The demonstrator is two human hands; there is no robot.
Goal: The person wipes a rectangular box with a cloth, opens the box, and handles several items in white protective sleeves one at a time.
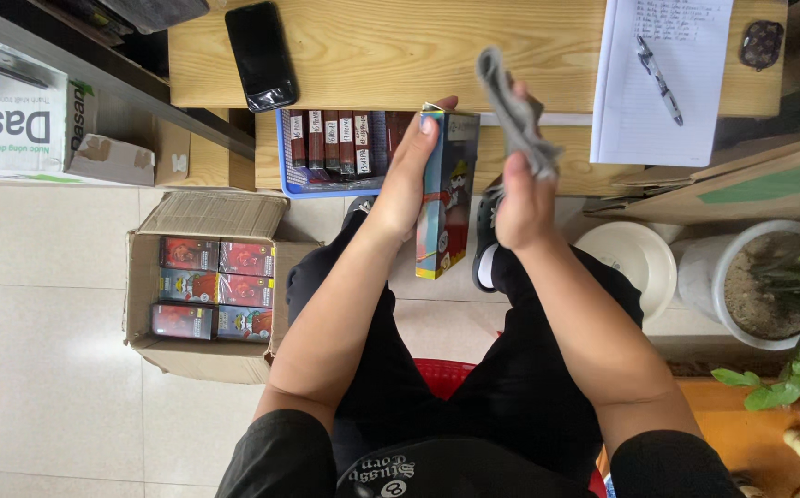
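My left hand [406,180] grips a tall colourful printed box [447,194] by its left side, holding it upright over my lap. My right hand [522,198] is closed on a grey cloth [513,112] that sticks up just to the right of the box's top. Both hands hover in front of a low wooden table [372,55]. I sit on a red stool [443,373] in black trousers.
An open cardboard carton [199,352] with several red boxes stands on the floor at left. A blue tray [303,187] of dark boxes sits under the table. On the table lie a black phone [260,55], paper [644,120] and pen [658,78]. White potted plant [769,286] at right.
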